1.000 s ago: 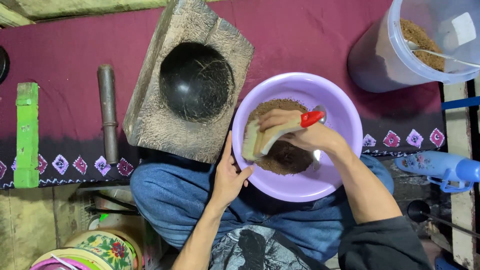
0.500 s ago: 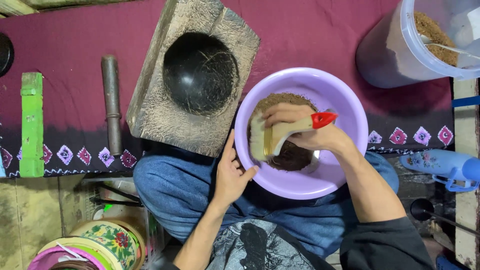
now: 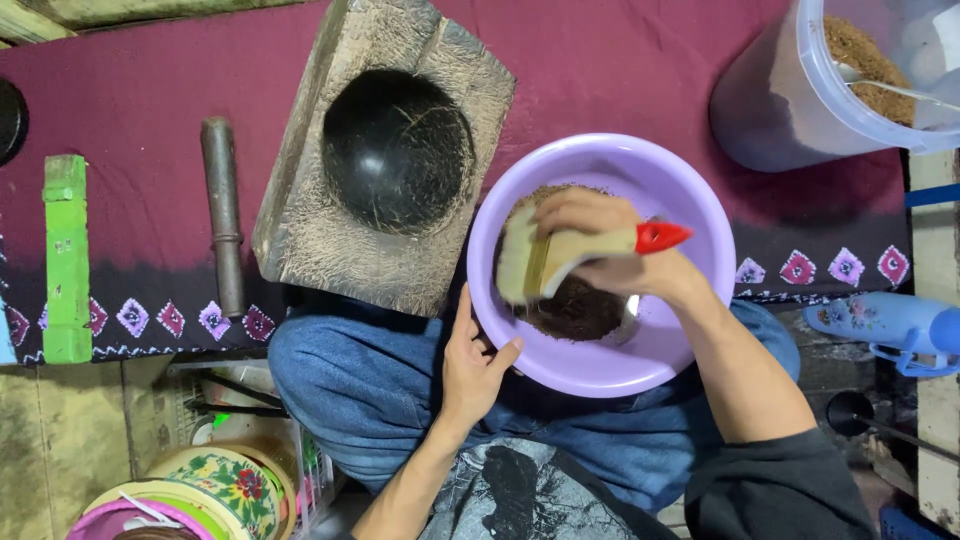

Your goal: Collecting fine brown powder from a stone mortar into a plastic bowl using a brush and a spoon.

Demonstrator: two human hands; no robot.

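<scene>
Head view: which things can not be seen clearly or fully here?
- Brown powder in the purple basin: partly hidden by the right hand and brush.
- Clear tub: cut by the top and right edges.
- Blue bottle: cut by the right edge.
- Floral tin: cut by the bottom edge.
- Left hand: its fingertips touch the basin's rim; palm hidden.

right hand (image 3: 610,250) | paintbrush (image 3: 560,262) swept slightly left across brown powder (image 3: 580,305) | bristles shifted

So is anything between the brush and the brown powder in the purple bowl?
Nothing visible. The right hand holds the brush with its bristles right over the brown powder inside the purple bowl. The left hand steadies the rim.
</scene>
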